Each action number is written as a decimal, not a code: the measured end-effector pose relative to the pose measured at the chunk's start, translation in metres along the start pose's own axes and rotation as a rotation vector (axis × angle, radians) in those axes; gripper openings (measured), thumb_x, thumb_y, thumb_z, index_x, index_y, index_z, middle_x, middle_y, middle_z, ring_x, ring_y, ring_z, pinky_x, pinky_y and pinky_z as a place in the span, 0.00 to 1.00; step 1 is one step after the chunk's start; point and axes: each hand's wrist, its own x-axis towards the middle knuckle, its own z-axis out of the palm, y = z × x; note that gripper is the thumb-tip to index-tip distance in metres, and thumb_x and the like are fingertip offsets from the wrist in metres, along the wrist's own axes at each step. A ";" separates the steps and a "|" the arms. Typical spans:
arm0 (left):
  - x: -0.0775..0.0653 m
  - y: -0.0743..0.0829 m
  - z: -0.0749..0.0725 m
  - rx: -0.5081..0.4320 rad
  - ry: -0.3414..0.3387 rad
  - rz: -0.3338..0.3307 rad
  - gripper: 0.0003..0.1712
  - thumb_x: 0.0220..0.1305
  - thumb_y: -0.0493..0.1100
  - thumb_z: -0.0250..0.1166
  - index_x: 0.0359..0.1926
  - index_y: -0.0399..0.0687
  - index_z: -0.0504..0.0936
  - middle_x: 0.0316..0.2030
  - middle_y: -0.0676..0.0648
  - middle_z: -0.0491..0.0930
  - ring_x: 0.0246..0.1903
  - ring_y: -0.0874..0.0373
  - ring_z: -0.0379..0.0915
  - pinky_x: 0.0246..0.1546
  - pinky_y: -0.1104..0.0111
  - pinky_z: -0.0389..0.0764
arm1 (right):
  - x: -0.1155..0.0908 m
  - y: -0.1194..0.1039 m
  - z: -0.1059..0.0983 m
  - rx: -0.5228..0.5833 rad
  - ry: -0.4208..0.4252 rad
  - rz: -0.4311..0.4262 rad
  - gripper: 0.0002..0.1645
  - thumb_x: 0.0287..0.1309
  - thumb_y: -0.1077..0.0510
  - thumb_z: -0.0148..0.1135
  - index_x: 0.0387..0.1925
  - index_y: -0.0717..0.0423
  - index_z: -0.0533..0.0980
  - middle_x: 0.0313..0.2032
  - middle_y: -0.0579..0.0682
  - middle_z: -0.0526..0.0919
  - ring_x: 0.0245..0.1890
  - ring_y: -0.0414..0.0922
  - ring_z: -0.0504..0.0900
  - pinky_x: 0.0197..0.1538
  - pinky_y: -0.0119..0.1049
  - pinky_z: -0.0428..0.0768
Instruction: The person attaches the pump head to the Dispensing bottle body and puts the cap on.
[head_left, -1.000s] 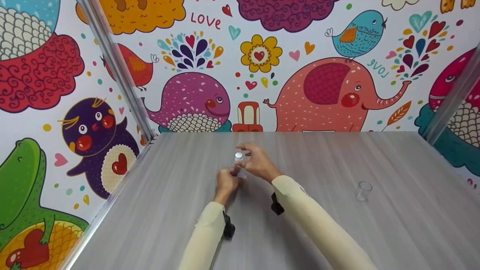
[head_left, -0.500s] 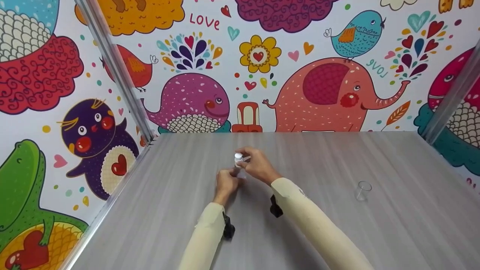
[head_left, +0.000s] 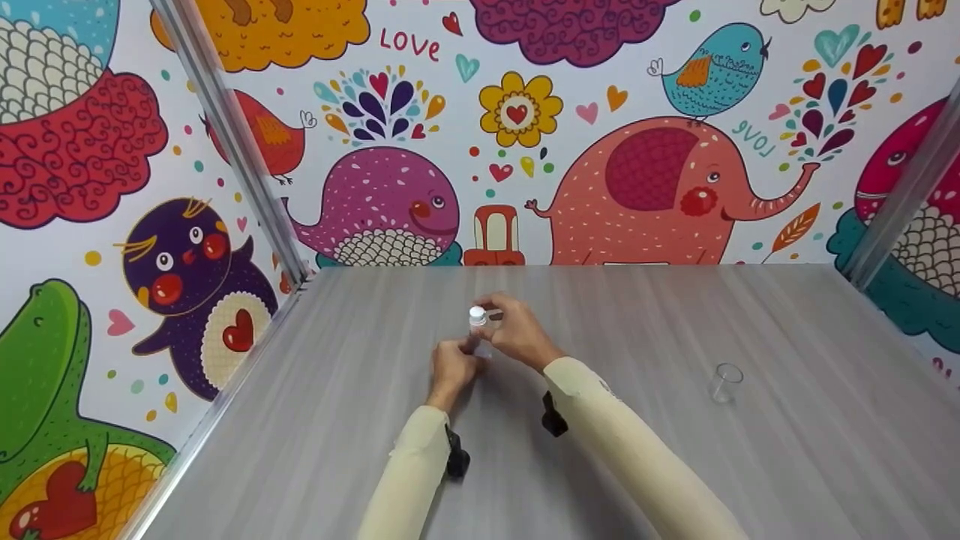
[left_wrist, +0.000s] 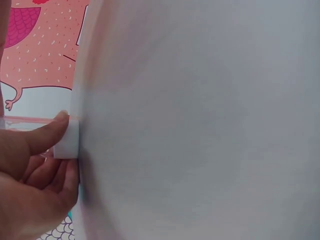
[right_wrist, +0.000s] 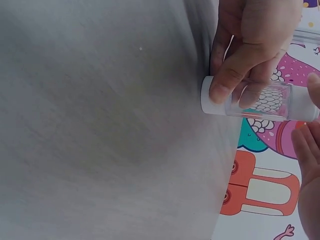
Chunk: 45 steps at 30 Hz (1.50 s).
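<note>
A small clear bottle [right_wrist: 272, 104] with a white base [right_wrist: 206, 97] and a white cap [head_left: 477, 311] stands upright on the table between both hands. My left hand [head_left: 452, 367] grips it low down, the thumb [left_wrist: 50, 136] lying across the white base in the left wrist view. Up at the cap is my right hand [head_left: 521, 334], with the thumb on one side and the fingers on the other. In the right wrist view that hand shows only at the right edge, and the clear walls let the wall print show through.
An uncapped clear glass cup [head_left: 726, 383] stands on the grey wood-grain table [head_left: 637, 450] to the right of the right forearm. Printed panels [head_left: 517, 172] close off the back and left, with metal posts [head_left: 232, 135] at the corners.
The right hand's fingers, spread wide around the cap a second ago, have come in close to it. The left hand keeps its grip at the base; the glass cup has not moved.
</note>
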 end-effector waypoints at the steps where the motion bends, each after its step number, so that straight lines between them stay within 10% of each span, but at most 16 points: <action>1: 0.000 0.000 0.000 0.006 0.003 0.004 0.04 0.42 0.30 0.71 0.21 0.36 0.84 0.17 0.53 0.70 0.22 0.57 0.61 0.24 0.68 0.65 | 0.000 -0.001 0.000 0.001 -0.001 0.003 0.26 0.56 0.66 0.70 0.57 0.62 0.76 0.55 0.58 0.82 0.55 0.55 0.83 0.59 0.46 0.80; 17: 0.000 0.001 0.000 0.035 0.026 0.035 0.07 0.42 0.30 0.71 0.28 0.36 0.89 0.21 0.45 0.82 0.24 0.57 0.64 0.27 0.67 0.70 | 0.002 -0.005 0.001 -0.026 0.006 0.015 0.21 0.58 0.69 0.67 0.54 0.60 0.79 0.50 0.57 0.86 0.49 0.51 0.86 0.54 0.42 0.83; 28: 0.000 0.003 0.002 0.014 0.041 0.005 0.18 0.41 0.30 0.71 0.12 0.47 0.70 0.13 0.56 0.60 0.21 0.57 0.57 0.23 0.68 0.57 | 0.002 -0.004 0.004 -0.066 0.059 -0.039 0.18 0.57 0.67 0.69 0.50 0.62 0.80 0.45 0.56 0.87 0.45 0.49 0.87 0.52 0.40 0.84; 45: -0.002 0.002 0.003 -0.004 0.057 0.015 0.19 0.39 0.27 0.70 0.11 0.45 0.67 0.12 0.57 0.59 0.19 0.58 0.57 0.22 0.69 0.56 | -0.001 -0.004 0.007 -0.045 0.090 -0.028 0.16 0.58 0.66 0.68 0.49 0.60 0.81 0.44 0.55 0.87 0.44 0.47 0.86 0.49 0.39 0.85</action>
